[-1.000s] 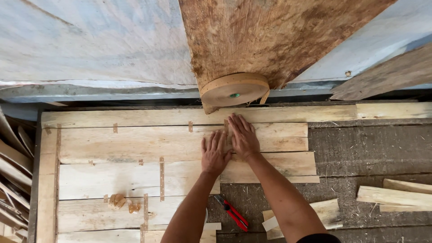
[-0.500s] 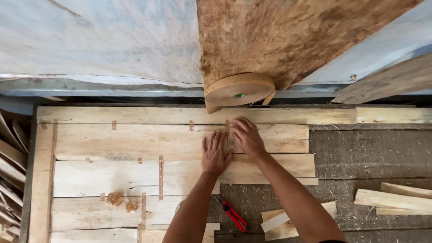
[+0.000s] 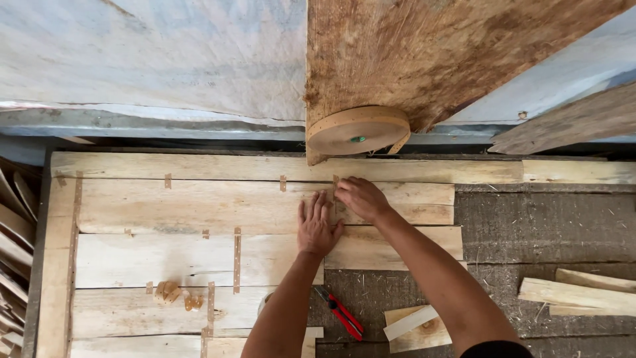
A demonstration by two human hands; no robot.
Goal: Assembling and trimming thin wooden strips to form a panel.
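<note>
Thin pale wood veneer strips (image 3: 199,205) lie side by side on a workbench, joined by short pieces of brown paper tape. My left hand (image 3: 317,225) presses flat on the strips with fingers spread. My right hand (image 3: 361,197) sits just beside it, its fingertips pressing a small piece of tape (image 3: 336,180) at the seam under the top strip. A large roll of brown paper tape (image 3: 358,129) hangs just above the hands, against a rough brown board (image 3: 450,53).
A red-handled cutter (image 3: 341,311) lies on the dark bench surface (image 3: 543,225) near my forearms. Loose wood offcuts (image 3: 576,295) lie at right and a small one (image 3: 411,326) below. Crumpled tape scraps (image 3: 173,294) rest on the lower strips. Stacked veneer edges (image 3: 13,252) stand at far left.
My right hand has shifted slightly up and right to the seam near the top strip. My left hand stays flat in place.
</note>
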